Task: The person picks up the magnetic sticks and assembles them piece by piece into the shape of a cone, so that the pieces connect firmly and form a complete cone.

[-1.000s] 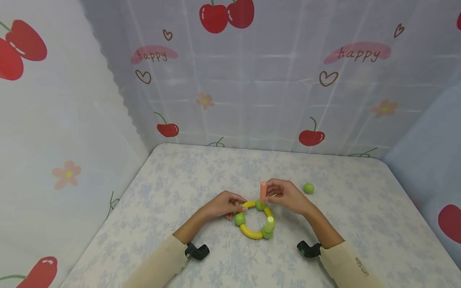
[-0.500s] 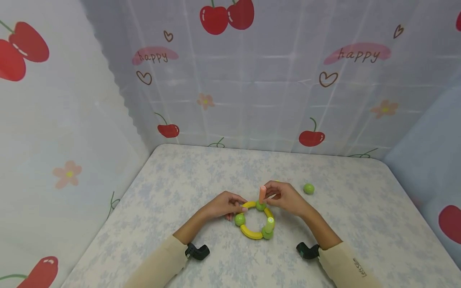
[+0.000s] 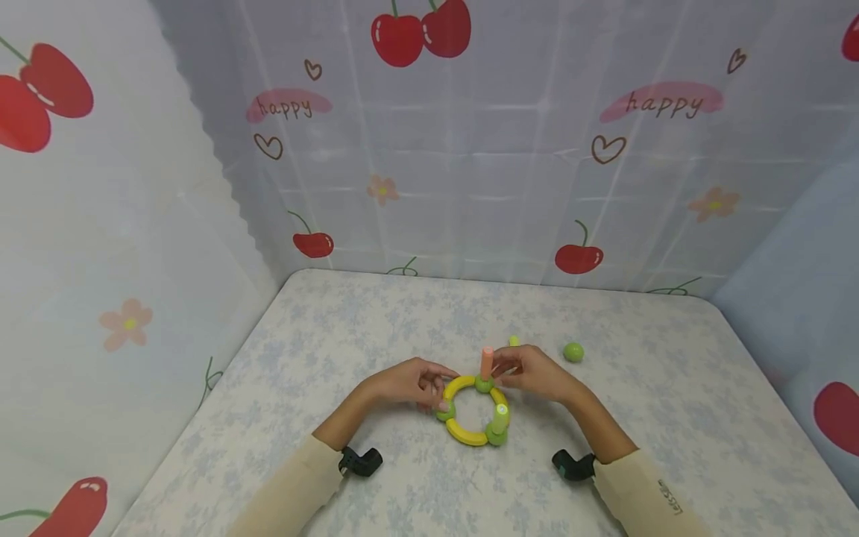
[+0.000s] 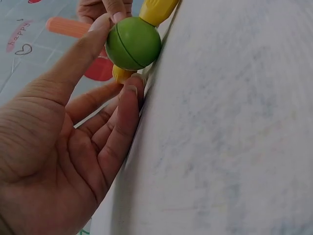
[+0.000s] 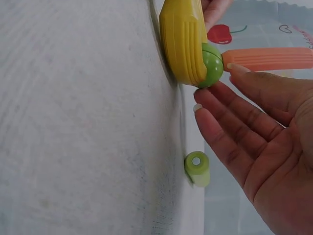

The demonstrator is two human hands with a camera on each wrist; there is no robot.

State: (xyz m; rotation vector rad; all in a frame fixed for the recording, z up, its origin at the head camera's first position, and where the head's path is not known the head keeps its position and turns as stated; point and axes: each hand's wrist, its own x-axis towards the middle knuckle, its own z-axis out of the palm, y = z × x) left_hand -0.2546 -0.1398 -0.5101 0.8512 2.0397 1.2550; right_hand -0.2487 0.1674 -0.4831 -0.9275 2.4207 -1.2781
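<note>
On the table lies a ring of curved yellow pieces (image 3: 465,434) joined by green balls (image 3: 496,435). An orange stick (image 3: 487,363) stands upright on the ring's far ball (image 5: 212,66); a light green stick (image 3: 500,418) rises from the near right one. My left hand (image 3: 406,382) grips the ring's left green ball (image 4: 133,43), thumb on one side and fingers by the yellow piece beneath. My right hand (image 3: 537,371) is at the orange stick's base, thumb against it, other fingers loosely curled beside the ball; its index finger is mostly hidden in the right wrist view.
A loose green ball (image 3: 573,352) sits right of the right hand. Behind that hand lies another light green stick (image 3: 514,341), its holed end showing in the right wrist view. A patterned cloth covers the table (image 3: 376,485); printed curtains (image 3: 443,164) surround it.
The orange stick has come down onto the far ball, and my right hand has lowered slightly with it. My left hand has shifted from the yellow piece to the left green ball.
</note>
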